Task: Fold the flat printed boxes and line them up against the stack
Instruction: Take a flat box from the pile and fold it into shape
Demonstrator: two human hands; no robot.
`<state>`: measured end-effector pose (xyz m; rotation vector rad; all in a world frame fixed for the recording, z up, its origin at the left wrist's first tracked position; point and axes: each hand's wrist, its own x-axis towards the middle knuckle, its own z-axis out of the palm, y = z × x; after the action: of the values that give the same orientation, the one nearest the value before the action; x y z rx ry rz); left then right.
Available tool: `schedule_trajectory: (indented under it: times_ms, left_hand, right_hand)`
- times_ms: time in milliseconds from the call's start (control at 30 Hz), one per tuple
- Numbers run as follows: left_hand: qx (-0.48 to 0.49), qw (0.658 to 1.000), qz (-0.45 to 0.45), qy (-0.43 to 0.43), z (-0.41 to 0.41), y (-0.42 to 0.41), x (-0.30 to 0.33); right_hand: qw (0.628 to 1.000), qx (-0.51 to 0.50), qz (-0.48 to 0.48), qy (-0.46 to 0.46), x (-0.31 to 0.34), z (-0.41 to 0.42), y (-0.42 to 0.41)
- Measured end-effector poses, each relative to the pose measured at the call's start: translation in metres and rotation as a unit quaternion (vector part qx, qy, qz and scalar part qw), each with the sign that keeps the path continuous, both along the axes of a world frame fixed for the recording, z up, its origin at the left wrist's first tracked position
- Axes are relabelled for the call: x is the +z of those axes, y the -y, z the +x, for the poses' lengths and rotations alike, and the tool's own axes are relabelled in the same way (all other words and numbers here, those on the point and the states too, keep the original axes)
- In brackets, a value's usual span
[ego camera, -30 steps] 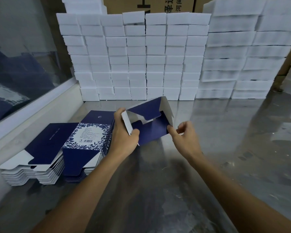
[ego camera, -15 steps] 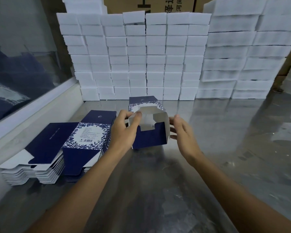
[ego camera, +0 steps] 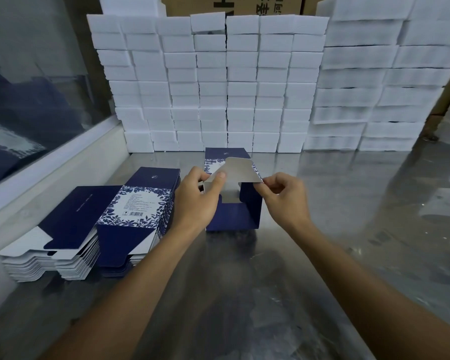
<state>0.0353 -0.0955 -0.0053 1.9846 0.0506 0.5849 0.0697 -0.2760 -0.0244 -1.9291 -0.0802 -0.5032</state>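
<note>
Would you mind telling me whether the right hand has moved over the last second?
Yes. The right hand has risen towards the stacked white blocks and now pinches the white flap corner on the dark blue printed box.

Little can be read. The brown carton far beyond the fingertips, behind the white stack, bears large black print cut off by the frame: part of a Latin letter and Chinese characters (too cropped to read). Left of the left hand's fingers, the top flat box carries a barcode and tiny illegible lines.
</note>
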Motion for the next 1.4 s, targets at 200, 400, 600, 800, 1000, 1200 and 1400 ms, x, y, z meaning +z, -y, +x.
schedule_trajectory:
  times_ms: [200, 400, 600, 800, 1000, 1200, 1400]
  left_hand:
    - [0.01, 1.0, -0.016, 0.007, 0.005, -0.004, -0.003]
    - [-0.009, 1.0, -0.015, -0.009, 0.008, -0.004, -0.008]
    - [-0.009, 1.0, -0.013, 0.004, 0.007, -0.005, -0.011]
    - [-0.009, 1.0, -0.025, 0.008, 0.007, -0.007, -0.014]
    - [-0.013, 0.999, -0.029, -0.005, 0.007, -0.008, -0.015]
    - [-0.016, 1.0, -0.026, 0.001, 0.005, -0.008, -0.015]
    - [-0.017, 1.0, -0.01, -0.02, 0.003, -0.008, -0.015]
  right_hand:
    - [0.993, 0.035, -0.087, -0.072, -0.017, -0.006, 0.003]
    - [0.988, 0.044, -0.117, -0.092, -0.03, -0.008, 0.004]
    - [0.989, 0.029, -0.119, -0.082, -0.034, -0.007, 0.004]
    - [0.983, 0.07, -0.106, -0.137, -0.041, -0.01, 0.005]
    - [0.99, 0.029, -0.097, -0.101, -0.05, -0.007, 0.002]
    - [0.989, 0.037, -0.087, -0.116, -0.049, -0.005, -0.001]
    - [0.996, 0.069, -0.046, 0.027, -0.017, -0.014, -0.01]
